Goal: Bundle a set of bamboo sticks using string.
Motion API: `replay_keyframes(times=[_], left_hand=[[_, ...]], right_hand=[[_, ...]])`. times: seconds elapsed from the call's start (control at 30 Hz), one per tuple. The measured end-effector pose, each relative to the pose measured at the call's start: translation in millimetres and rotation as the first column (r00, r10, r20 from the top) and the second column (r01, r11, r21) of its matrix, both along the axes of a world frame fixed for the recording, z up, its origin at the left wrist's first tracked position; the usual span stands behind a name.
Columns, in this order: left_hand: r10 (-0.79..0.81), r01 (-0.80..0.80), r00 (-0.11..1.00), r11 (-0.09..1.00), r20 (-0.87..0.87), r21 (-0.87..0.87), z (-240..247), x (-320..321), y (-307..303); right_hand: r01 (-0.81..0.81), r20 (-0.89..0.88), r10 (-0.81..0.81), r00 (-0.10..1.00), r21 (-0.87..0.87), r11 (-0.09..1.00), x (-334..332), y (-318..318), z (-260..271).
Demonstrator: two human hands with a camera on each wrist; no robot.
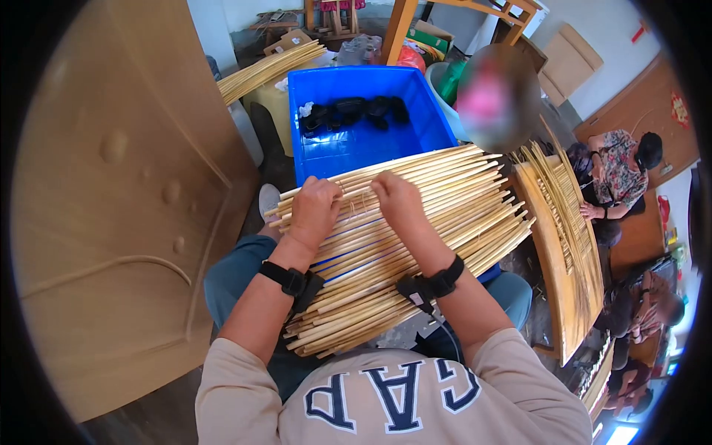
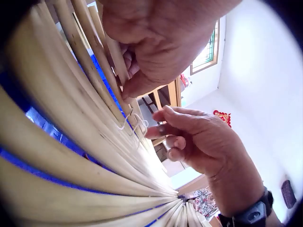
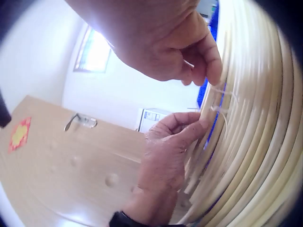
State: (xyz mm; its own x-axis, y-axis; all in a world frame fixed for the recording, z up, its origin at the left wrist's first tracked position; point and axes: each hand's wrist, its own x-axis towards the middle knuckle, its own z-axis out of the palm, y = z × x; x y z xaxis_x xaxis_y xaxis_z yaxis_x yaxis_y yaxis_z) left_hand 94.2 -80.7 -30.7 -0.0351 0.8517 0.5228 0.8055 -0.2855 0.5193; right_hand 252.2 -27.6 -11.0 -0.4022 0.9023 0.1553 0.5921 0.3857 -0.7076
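Note:
Many pale, thin wooden sticks (image 1: 445, 222) lie side by side across the person's lap, joined into a mat by thin white string (image 2: 137, 122). The left hand (image 1: 315, 211) is at the mat's far edge, thumb and fingers pinching an outer stick (image 3: 206, 112). A short way to the right, the right hand (image 1: 400, 204) has its fingers bent, with fingertips at the loose string, which it appears to pinch. Loops of that string stand up from the sticks between the two hands. Blue shows through the gaps in the mat.
A blue plastic tub (image 1: 371, 156) holding dark items stands just beyond the mat. A wooden door panel (image 1: 126, 208) is close on the left. Another bundle of sticks (image 1: 271, 68) lies behind. On the right stands a wooden bench (image 1: 545, 259) with sticks, and other people sit beyond.

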Motion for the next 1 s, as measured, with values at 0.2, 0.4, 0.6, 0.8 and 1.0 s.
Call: replay_keyframes(times=[0.2,0.4,0.6,0.8,1.0], left_hand=[[-0.005,0.006,1.0,0.999,-0.015,0.033,-1,2,2],[0.004,-0.004,1.0,0.999,0.006,0.035,-5,-5,4],[0.053,-0.053,0.999,0.999,-0.004,-0.001,-11,-8,5],[0.03,-0.032,0.999,0.993,-0.017,-0.111,-16,-7,3],[0.048,-0.046,0.999,0.988,0.007,-0.149,-9,-5,2]], right_hand=[[-0.184,0.224,0.117,0.968,0.309,0.933,-6,20,11],[-0.285,0.086,0.274,0.958,0.163,0.945,-27,33,-6],[-0.334,-0.047,0.336,0.941,0.043,0.942,-26,35,-17],[-0.195,-0.162,0.193,0.968,0.004,0.981,-33,29,-21],[-0.299,-0.701,0.096,0.706,-0.172,0.939,-31,36,14]])
